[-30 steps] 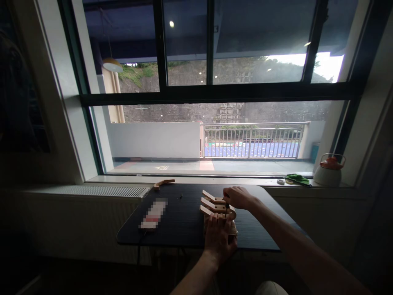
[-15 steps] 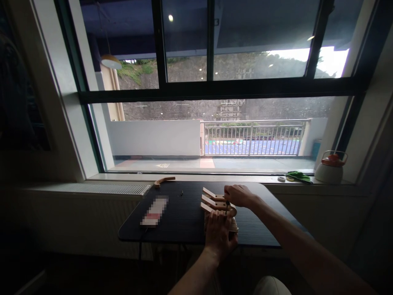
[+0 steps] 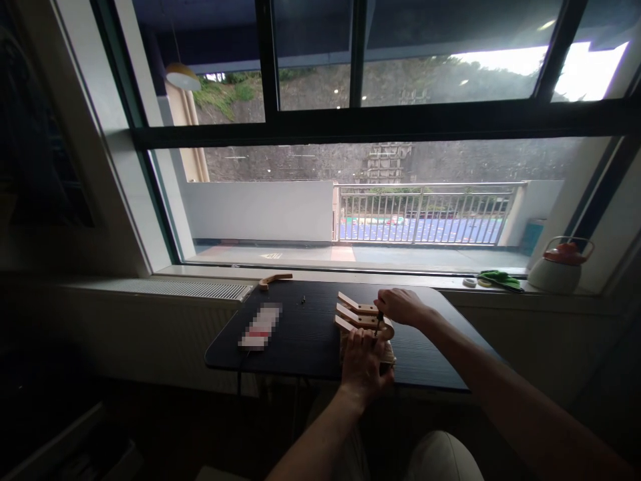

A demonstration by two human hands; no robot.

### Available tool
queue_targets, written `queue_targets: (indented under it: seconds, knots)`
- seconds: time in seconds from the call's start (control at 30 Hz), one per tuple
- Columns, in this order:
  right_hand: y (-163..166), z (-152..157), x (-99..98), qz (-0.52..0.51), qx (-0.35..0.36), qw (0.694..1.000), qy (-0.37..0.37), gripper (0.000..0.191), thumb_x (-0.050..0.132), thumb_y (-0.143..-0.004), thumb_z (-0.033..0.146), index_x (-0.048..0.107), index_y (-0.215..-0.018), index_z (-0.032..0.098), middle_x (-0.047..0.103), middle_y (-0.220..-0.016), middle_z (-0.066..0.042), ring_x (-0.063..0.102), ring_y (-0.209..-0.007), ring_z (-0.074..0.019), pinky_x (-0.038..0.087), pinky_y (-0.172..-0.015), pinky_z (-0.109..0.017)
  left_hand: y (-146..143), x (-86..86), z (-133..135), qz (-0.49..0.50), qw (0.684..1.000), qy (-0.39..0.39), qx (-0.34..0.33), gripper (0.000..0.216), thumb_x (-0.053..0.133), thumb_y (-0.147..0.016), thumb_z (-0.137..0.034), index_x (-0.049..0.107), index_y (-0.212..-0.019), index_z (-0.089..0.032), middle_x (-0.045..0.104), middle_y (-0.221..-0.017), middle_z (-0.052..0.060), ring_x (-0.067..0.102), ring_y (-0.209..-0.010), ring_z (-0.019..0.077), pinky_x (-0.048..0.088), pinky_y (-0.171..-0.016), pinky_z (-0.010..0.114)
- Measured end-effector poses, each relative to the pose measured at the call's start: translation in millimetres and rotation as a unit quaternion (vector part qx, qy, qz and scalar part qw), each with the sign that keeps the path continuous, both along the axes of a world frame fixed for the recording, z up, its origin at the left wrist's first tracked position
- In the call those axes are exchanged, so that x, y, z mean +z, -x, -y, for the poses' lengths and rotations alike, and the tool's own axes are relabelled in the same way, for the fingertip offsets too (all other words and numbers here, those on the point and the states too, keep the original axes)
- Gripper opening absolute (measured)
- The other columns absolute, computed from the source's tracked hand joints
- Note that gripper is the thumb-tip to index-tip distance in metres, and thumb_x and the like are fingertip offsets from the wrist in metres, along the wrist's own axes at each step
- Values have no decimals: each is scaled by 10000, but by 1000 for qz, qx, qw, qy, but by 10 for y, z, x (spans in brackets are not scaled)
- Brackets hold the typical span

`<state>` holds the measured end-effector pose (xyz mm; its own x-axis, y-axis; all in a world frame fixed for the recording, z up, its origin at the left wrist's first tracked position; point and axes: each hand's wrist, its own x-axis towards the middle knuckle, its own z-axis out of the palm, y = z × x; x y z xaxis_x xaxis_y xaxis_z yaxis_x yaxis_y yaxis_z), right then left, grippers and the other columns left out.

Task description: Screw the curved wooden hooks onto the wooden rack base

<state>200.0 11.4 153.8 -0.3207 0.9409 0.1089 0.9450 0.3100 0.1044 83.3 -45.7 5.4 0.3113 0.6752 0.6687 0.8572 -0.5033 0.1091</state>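
Your view has tipped downward, so the window's dark crossbar point(image 3: 350, 127) sits higher in the frame than before. The table point(image 3: 310, 347) now lies higher and slightly further right, as do your left hand point(image 3: 363, 361), your right hand point(image 3: 403, 307) and the wooden piece point(image 3: 357, 320). The kettle point(image 3: 555, 275) appears nearer the right edge, more of your knee point(image 3: 445, 457) shows, and a pale edge point(image 3: 216, 473) has appeared at bottom left of centre.

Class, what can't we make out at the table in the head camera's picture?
All in the head view:
Dark tool: upper end hidden by the right hand.
Wooden assembly: near part covered by the left hand.
Small dark bits: too small to identify.
Pale oblong item: face obscured by pixelation.
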Motion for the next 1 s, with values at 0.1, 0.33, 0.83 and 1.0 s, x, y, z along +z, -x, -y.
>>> queue_targets:
  seconds: [0.1, 0.33, 0.83, 1.0]
  knots:
    - [16, 27, 46, 8, 21, 999, 23, 293, 367, -870, 322, 625, -879, 183, 668, -868, -99, 623, -780, -221, 360, -592, -260, -8, -5, -12, 7, 1000, 16, 1, 670, 607, -671, -474, 410, -1277, -267, 439, -1214, 60, 333, -1167, 299, 235, -1047, 494]
    - [26, -81, -104, -16, -13, 1000, -13, 320, 341, -906, 387, 579, -972, 183, 664, -868, -101, 618, -812, -223, 354, -621, -266, -16, -8, -18, 19, 999, 41, 6, 592, 589, -678, -487, 472, -1207, -250, 438, -1209, 65, 316, -1169, 306, 225, -1056, 493]
    - [94, -68, -93, 7, 15, 998, -61, 296, 386, -899, 374, 617, -898, 188, 664, -801, -80, 624, -764, -218, 352, -599, -258, -23, -13, -10, 16, 999, 33, 0, 625, 585, -692, -467, 431, -1255, -243, 417, -1246, 72, 303, -1202, 303, 216, -1068, 491]
    - [123, -73, -105, -6, -14, 998, -59, 343, 347, -905, 388, 623, -897, 184, 667, -835, -92, 624, -782, -225, 361, -609, -268, -20, -4, 3, 19, 999, 40, 2, 647, 590, -686, -462, 408, -1274, -261, 414, -1243, 65, 303, -1207, 305, 205, -1073, 490]
